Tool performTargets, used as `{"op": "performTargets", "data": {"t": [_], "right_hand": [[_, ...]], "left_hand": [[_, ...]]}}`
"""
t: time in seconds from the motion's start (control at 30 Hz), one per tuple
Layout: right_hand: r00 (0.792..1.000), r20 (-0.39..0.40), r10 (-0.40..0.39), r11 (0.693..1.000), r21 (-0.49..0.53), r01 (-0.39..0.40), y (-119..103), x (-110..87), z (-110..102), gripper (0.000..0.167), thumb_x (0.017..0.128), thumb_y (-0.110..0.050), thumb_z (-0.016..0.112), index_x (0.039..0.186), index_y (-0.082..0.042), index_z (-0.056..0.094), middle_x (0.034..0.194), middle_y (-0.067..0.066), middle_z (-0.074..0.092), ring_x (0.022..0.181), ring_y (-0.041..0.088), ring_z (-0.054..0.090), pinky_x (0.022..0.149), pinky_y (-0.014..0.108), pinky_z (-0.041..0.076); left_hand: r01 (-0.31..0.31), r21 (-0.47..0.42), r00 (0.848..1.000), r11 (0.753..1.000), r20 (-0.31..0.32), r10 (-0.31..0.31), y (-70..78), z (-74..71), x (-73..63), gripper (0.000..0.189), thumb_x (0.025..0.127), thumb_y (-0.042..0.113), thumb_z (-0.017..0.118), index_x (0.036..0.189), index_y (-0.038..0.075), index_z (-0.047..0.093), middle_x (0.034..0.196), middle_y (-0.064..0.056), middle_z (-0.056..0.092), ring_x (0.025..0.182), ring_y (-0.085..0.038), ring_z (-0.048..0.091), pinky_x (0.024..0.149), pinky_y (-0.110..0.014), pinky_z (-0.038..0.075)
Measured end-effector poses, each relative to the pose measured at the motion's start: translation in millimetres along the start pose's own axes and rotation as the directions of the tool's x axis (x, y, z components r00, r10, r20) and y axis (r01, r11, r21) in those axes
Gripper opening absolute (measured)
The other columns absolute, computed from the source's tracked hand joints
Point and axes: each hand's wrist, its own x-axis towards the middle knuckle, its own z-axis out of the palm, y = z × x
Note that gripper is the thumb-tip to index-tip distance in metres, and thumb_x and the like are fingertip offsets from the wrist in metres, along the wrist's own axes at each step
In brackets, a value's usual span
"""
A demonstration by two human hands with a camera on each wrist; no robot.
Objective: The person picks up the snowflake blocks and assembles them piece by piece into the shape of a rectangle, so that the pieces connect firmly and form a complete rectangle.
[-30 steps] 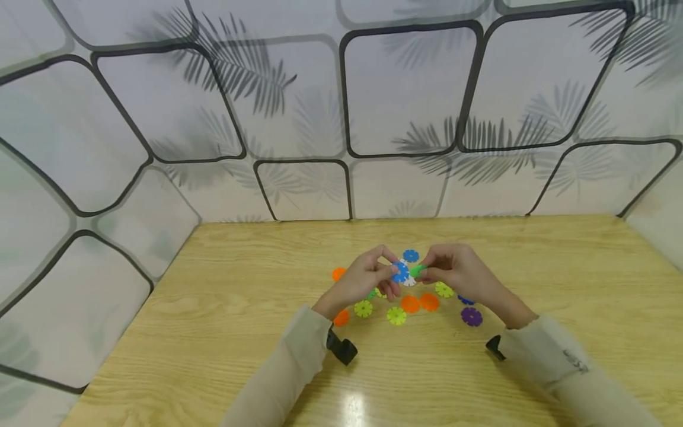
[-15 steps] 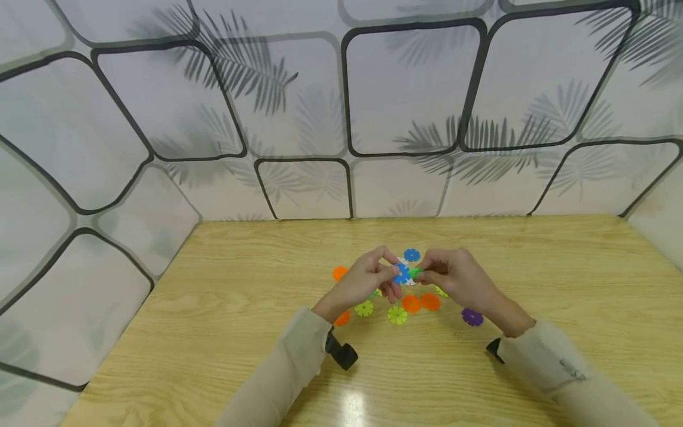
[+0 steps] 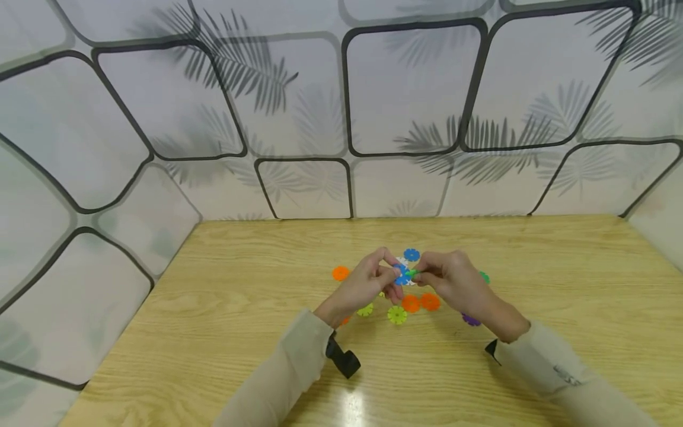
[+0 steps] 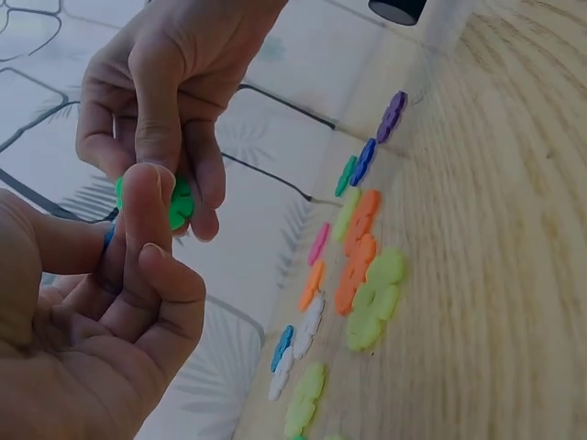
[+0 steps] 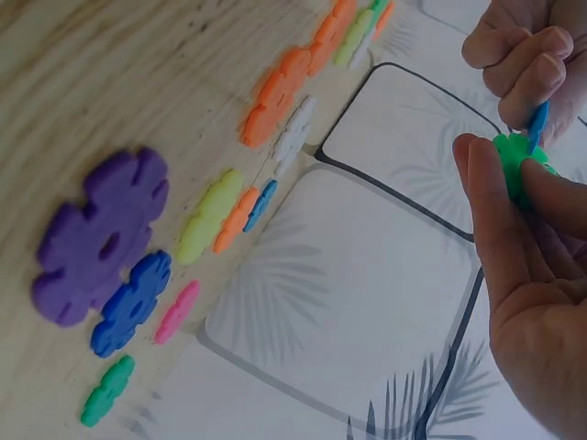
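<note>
In the head view my left hand [image 3: 363, 284] pinches a blue notched plastic disc [image 3: 401, 279] between thumb and fingers. My right hand [image 3: 459, 287] pinches a bright green disc [image 5: 510, 163] of the same flower-like shape. Both hands are raised above the table, close together. The green disc stands crosswise to the blue one, and their edges meet in the right wrist view, with the blue rim at the green disc's notched side. Fingers cover much of both discs in the left wrist view.
Loose notched discs lie scattered on the wooden table [image 3: 256, 279] under the hands, among them a purple disc [image 5: 101, 234], orange discs [image 3: 430, 301], and a yellow-green disc [image 3: 397, 315]. Behind the table stands a patterned wall [image 3: 405, 89].
My right hand has moved slightly left, bringing the green disc against the blue one. The green disc now shows more edge-on. My left hand has stayed nearly still.
</note>
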Motion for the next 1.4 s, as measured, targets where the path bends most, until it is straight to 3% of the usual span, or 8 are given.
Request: {"op": "performTargets", "data": {"t": [0.27,0.4,0.53,0.87,0.97,1.13,1.23,1.4], "right_hand": [[1.0,-0.007,0.011,1.0,-0.009,-0.011,1.4,0.6,-4.5,0.019,0.084,0.019,0.07,0.079,0.001,0.067,0.078,0.013,0.072,0.072,0.032,0.073,0.063,0.031,0.06],[0.999,0.025,0.047,0.999,-0.01,-0.047,0.0,-0.1,-9.1,0.019,0.084,0.02,0.07,0.083,0.001,0.069,0.082,0.012,0.073,0.076,0.031,0.074,0.066,0.032,0.06],[0.993,0.067,0.099,0.995,-0.019,-0.097,-1.5,0.1,-14.8,0.017,0.085,0.017,0.071,0.089,0.0,0.072,0.086,0.01,0.074,0.076,0.029,0.073,0.065,0.035,0.06],[0.972,0.077,0.222,0.97,-0.116,-0.212,15.1,-3.3,-37.9,0.009,0.091,0.009,0.069,0.095,0.002,0.073,0.09,0.014,0.074,0.074,0.027,0.072,0.064,0.033,0.059],[0.964,0.073,0.256,0.958,-0.15,-0.243,21.3,-7.1,-44.7,0.009,0.091,0.01,0.068,0.094,0.003,0.072,0.089,0.013,0.073,0.075,0.026,0.071,0.064,0.031,0.059],[0.953,0.065,0.296,0.942,-0.184,-0.28,28.7,-10.5,-53.9,0.01,0.091,0.009,0.069,0.091,0.0,0.072,0.089,0.011,0.073,0.074,0.024,0.07,0.062,0.029,0.057],[0.936,0.073,0.344,0.925,-0.198,-0.324,33.7,-12.7,-58.0,0.006,0.091,0.006,0.069,0.093,0.001,0.072,0.089,0.011,0.073,0.073,0.026,0.069,0.06,0.03,0.056],[0.905,0.069,0.42,0.881,-0.271,-0.388,44.4,-16.7,-65.7,0.006,0.092,0.001,0.071,0.097,0.004,0.072,0.091,0.01,0.072,0.08,0.026,0.069,0.066,0.033,0.057]], "left_hand": [[0.038,-0.008,0.999,0.999,0.006,-0.038,2.0,0.9,1.5,0.019,0.109,0.009,0.046,0.124,-0.001,0.052,0.08,-0.007,0.069,0.068,-0.016,0.066,0.082,-0.045,0.057],[0.072,0.021,0.997,0.997,0.027,-0.073,3.0,1.1,1.5,0.02,0.108,0.013,0.05,0.122,0.0,0.058,0.083,-0.008,0.071,0.071,-0.016,0.067,0.085,-0.047,0.056],[0.098,0.025,0.995,0.995,0.001,-0.098,2.2,1.5,0.9,0.017,0.107,0.014,0.053,0.116,0.001,0.06,0.086,-0.011,0.073,0.072,-0.016,0.068,0.086,-0.045,0.056],[0.082,-0.004,0.996,0.997,-0.031,-0.082,-0.2,-2.1,-1.3,0.017,0.107,0.01,0.052,0.118,-0.001,0.059,0.089,-0.018,0.071,0.071,-0.016,0.067,0.08,-0.04,0.057],[0.062,0.011,0.997,0.998,-0.052,-0.061,1.0,-3.7,-2.6,0.016,0.107,0.01,0.052,0.117,0.0,0.059,0.094,-0.022,0.07,0.075,-0.023,0.066,0.077,-0.038,0.054],[0.031,0.007,0.998,1.0,-0.055,-0.03,1.4,-4.8,-4.6,0.012,0.107,0.006,0.05,0.111,-0.003,0.057,0.093,-0.011,0.065,0.096,-0.044,0.065,0.081,-0.038,0.055],[0.03,-0.014,0.998,0.999,-0.049,-0.031,0.8,-5.2,-6.2,0.011,0.107,0.004,0.049,0.109,-0.004,0.056,0.095,-0.014,0.067,0.097,-0.039,0.067,0.087,-0.042,0.055],[0.016,-0.044,0.999,0.999,-0.038,-0.018,-0.3,-6.1,-7.8,0.012,0.106,0.003,0.05,0.114,-0.005,0.054,0.103,-0.025,0.072,0.085,-0.026,0.072,0.087,-0.043,0.056]]}}
